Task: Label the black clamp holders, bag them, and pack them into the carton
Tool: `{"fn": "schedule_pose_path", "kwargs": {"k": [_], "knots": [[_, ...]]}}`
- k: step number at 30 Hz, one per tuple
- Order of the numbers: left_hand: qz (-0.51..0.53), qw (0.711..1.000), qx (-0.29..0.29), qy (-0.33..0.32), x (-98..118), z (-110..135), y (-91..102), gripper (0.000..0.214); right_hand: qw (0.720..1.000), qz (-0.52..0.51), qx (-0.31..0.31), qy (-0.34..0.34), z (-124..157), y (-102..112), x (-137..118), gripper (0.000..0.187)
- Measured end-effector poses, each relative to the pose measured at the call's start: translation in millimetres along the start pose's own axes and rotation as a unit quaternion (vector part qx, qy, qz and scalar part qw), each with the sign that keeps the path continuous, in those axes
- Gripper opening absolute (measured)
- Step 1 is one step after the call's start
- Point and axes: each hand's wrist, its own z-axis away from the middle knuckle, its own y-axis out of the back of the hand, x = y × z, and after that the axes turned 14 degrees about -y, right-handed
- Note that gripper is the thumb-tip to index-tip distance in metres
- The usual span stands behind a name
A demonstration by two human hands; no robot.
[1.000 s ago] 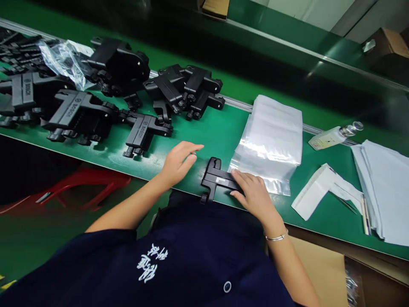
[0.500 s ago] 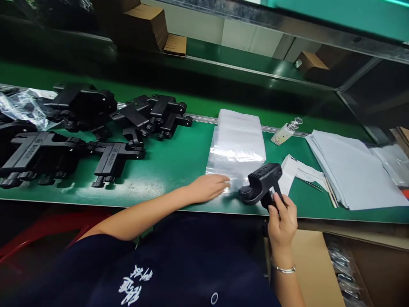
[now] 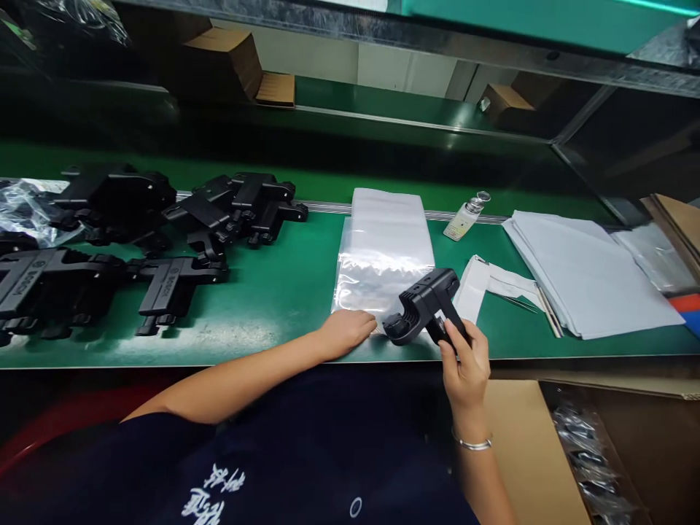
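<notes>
Green table, seen from beside: right hand grasps a black bracket, aloft at five o'clock of the plastic bags. Left hand rests at their seven-o'clock edge; pinching or not, cannot tell. Likely step: parting one bag; next seemingly calls for fingertip lifting.

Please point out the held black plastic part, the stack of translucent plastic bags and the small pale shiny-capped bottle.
Black hooked plastic part (image 3: 429,297), head view: middle of its body.
Translucent plastic bag stack (image 3: 387,242), head view: middle of its top.
Small pale shiny-capped bottle (image 3: 462,222), head view: its body.
</notes>
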Motion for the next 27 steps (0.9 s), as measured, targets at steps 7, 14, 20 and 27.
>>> {"fn": "schedule_pose_path", "kwargs": {"k": [7, 14, 20, 27], "knots": [[-0.086, 0.995, -0.041, 0.023, -24, 36, 42.1, 0.028, 0.993, 0.046, 0.005, 0.111, -27, -5, -21, 0.054], [-0.149, 0.977, -0.131, -0.079, -34, 77, 29.1, 0.04, 0.988, 0.052, 0.01, 0.145, -38, -12, -31, 0.063], [-0.126, 0.979, -0.101, -0.121, -39, 73, 38.1, 0.036, 0.988, 0.061, 0.014, 0.143, -38, -11, -34, 0.052], [0.1, 0.99, 0.051, 0.084, -23, 8, 62.4, 0.05, 0.951, -0.197, -0.101, -0.216, -42, -7, -42, 0.046]]}}
